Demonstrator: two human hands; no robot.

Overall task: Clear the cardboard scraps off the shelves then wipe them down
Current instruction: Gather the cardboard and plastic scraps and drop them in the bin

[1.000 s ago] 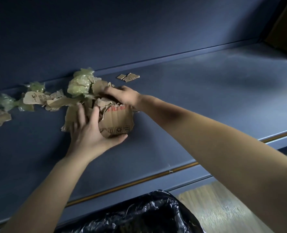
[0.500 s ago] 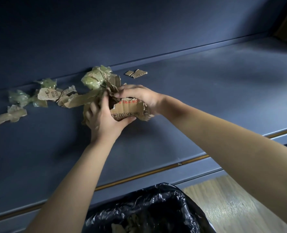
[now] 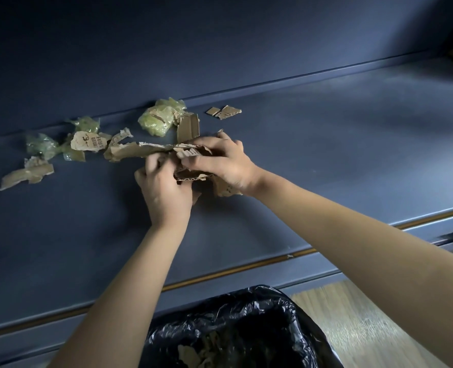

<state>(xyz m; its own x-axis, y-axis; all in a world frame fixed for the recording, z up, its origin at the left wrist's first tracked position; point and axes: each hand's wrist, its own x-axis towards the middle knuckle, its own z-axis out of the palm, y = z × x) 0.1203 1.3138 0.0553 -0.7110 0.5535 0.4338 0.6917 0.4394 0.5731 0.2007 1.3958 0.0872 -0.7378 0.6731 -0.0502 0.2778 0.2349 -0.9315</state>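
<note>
A bunch of torn brown cardboard scraps (image 3: 190, 155) sits between both hands above the dark blue shelf (image 3: 326, 144). My left hand (image 3: 164, 189) grips the bunch from below and my right hand (image 3: 220, 160) presses on it from above. More scraps lie loose: a long strip (image 3: 129, 151), a printed piece (image 3: 87, 140), a piece at the far left (image 3: 26, 173) and two small bits (image 3: 224, 112) by the back wall. Crumpled greenish tape (image 3: 156, 120) lies among them.
A bin lined with a black bag (image 3: 233, 322) stands below the shelf's front edge, with some scraps inside. Wooden floor (image 3: 366, 320) shows to the right. The shelf's front rail (image 3: 246, 269) runs across the lower view.
Both hands have closed in on the cardboard bunch and drawn it a little towards the shelf's front. The big printed piece is now folded under my right hand.
</note>
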